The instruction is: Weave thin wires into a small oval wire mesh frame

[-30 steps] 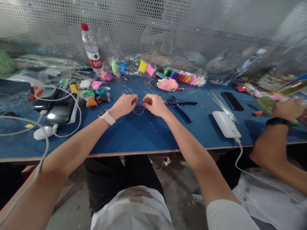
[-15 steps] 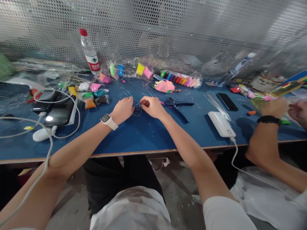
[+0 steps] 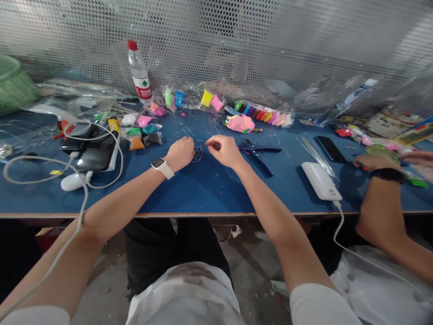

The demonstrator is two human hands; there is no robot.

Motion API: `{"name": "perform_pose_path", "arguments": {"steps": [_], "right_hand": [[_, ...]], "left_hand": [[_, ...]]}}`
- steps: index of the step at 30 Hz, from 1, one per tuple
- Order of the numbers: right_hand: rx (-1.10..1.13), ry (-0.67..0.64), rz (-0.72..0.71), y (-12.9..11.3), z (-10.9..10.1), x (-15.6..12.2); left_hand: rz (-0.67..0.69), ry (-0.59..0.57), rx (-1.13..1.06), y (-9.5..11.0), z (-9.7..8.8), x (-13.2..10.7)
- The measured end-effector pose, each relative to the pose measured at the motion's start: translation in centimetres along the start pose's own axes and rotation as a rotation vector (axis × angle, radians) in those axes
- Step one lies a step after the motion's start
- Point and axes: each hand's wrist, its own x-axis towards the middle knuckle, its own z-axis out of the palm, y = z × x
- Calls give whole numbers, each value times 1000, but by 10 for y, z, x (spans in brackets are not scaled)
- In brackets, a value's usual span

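Note:
My left hand, with a white watch on its wrist, rests closed on the blue table and pinches the left edge of a small round wire mesh piece. My right hand is just right of the mesh, its fingertips pinched together at the mesh's upper right; something thin may be between them, too small to name. Black pliers lie right of that hand. A pink clay figure sits behind them.
A water bottle stands at the perforated back wall, with several small bags of coloured clay along it. Phones and white cables lie at left. A white power bank lies at right, beside another person's arm.
The view has shifted, so everything sits a little further right. My left hand has turned further over the mesh. The neighbour's hands have moved lower onto the table.

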Motion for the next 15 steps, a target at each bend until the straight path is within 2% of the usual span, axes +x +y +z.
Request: {"name": "perform_pose_path", "arguments": {"steps": [3,5,7,10,15], "right_hand": [[34,58,22,0,-1,1],[87,129,66,1,0,3],[191,216,143,4,1,5],[385,304,261,9,3,9],[470,351,283,9,4,10]], "left_hand": [[-40,20,-24,-1,-1,1],[-81,75,-122,-5,0,7],[-78,139,-303,-12,1,14],[-19,174,-685,-19,5,25],[-68,153,-1155,-10,11,26]]}}
